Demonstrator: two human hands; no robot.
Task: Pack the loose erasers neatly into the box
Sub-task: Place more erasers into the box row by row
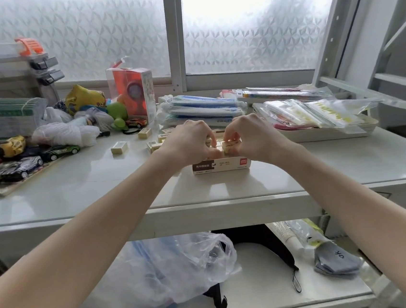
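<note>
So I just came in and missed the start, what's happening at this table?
A person is packing erasers into a box on the white table. Both hands are over its open top: the right hand pinches an eraser at the box, the left hand curls beside it. Loose erasers still lie behind and to the left.

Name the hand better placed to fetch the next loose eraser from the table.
Left. The left hand sits nearest the loose erasers, which lie left of the box. The right hand pinches an eraser over the box, on the far side.
</note>
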